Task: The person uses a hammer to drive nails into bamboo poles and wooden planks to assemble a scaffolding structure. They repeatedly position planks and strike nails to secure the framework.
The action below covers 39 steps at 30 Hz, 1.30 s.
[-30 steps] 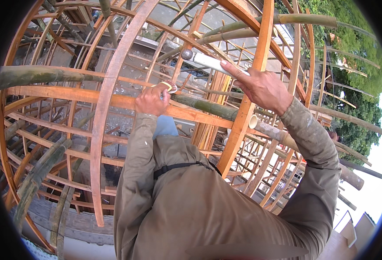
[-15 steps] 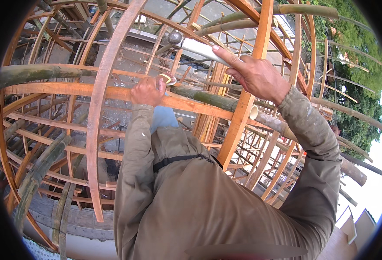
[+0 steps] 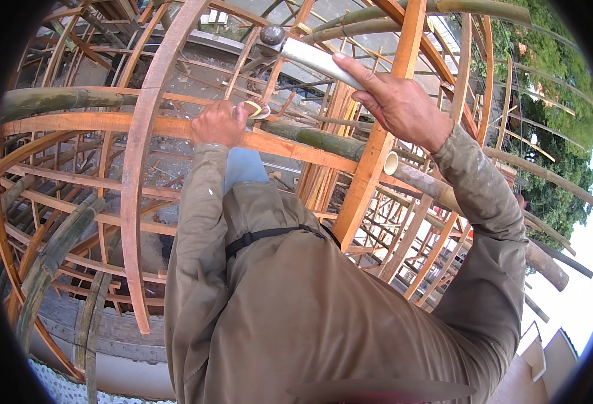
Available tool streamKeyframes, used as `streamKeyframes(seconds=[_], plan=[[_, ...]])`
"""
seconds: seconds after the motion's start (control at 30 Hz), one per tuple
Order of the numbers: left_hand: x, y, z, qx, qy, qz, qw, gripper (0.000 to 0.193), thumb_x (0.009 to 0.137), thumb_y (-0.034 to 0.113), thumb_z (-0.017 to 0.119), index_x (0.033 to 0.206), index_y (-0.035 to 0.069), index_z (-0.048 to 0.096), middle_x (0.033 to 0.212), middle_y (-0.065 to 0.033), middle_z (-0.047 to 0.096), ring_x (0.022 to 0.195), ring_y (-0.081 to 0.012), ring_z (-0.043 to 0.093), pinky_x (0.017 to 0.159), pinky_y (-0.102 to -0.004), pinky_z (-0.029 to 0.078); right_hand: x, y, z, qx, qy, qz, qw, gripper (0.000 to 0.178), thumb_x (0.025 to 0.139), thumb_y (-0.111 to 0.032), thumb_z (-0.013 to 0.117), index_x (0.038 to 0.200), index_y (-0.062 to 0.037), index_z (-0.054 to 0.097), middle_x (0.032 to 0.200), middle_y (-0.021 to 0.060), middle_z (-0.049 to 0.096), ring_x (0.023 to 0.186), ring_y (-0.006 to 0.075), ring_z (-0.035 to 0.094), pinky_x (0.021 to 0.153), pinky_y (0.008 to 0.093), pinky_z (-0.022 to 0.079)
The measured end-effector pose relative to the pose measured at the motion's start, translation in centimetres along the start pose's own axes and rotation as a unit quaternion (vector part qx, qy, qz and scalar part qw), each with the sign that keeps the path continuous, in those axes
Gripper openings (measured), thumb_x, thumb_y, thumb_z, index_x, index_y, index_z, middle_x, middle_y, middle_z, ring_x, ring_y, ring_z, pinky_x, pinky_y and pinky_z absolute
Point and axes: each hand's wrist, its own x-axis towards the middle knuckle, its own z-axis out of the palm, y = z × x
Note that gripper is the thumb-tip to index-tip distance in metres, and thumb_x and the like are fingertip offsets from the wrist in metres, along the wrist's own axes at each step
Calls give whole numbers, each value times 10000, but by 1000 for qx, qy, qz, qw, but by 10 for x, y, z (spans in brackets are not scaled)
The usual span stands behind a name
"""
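Note:
My right hand (image 3: 411,111) is closed round the pale, pipe-like handle of a hammer (image 3: 317,62), with the index finger stretched along it. The hammer's rounded dark metal head points up and left, above the framework and apart from it. My left hand (image 3: 218,124) is closed over a horizontal orange-brown wooden beam (image 3: 303,153), its fingertips hidden on the far side. Just beyond that hand shows a foot in a sandal (image 3: 256,109). An upright timber (image 3: 370,168) crosses the beam to the right, below my right hand.
A curved-looking timber (image 3: 150,108) crosses at the left. Green bamboo poles (image 3: 323,141) run through the frame, and a cut pole end (image 3: 391,163) sticks out near my right forearm. Far below lies grey ground (image 3: 209,81) with debris. Trees (image 3: 559,128) stand at the right.
The view has shifted slightly, so the beam and my left hand sit further left. The hammer head is a little higher in view. Both hands keep their hold.

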Motion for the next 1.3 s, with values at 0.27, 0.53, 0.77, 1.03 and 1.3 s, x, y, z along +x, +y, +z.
streamKeyframes(seconds=[0.27, 0.53, 0.77, 1.03, 1.3], plan=[[-1, 0, 1, -3, -23, -31, 999, 340, 850, 377, 690, 723, 63, 665, 744, -133, 682, 701, -345, 692, 602, -481, 547, -27, 11, -11, -223, -361, 89, 901, 496, 1039, -259, 495, 1528, -280, 414, 689, 111, 651, 582, 275, 679, 517, 433, 538], [-2, -3, 7, -15, 7, -8, 1000, 351, 859, 385, 680, 723, 62, 665, 758, -129, 693, 703, -338, 696, 620, -483, 555, -26, 3, -11, -20, -152, 79, 985, 635, 1037, -321, 531, 1603, -325, 243, 742, 148, 640, 665, 330, 677, 621, 469, 545], [2, 0, 0, 15, -59, -25, 998, 358, 876, 385, 656, 727, 60, 663, 777, -137, 701, 710, -341, 704, 620, -481, 561, -38, 11, -19, -166, -343, 96, 920, 537, 997, -275, 555, 1521, -280, 439, 636, 113, 624, 598, 323, 665, 581, 461, 545], [-2, -2, 2, 21, -15, -2, 1000, 342, 881, 378, 647, 729, 73, 668, 760, -135, 698, 699, -344, 705, 608, -473, 563, -30, -2, -7, -114, -300, 139, 937, 508, 1010, -286, 540, 1509, -289, 445, 735, 123, 659, 649, 301, 698, 584, 447, 561], [0, 5, -3, 21, -36, -22, 999, 331, 881, 369, 639, 735, 74, 673, 784, -136, 711, 700, -345, 704, 620, -482, 562, -24, 2, -15, -124, -257, 131, 950, 517, 1028, -297, 518, 1532, -269, 410, 813, 149, 707, 682, 280, 718, 602, 451, 573]])
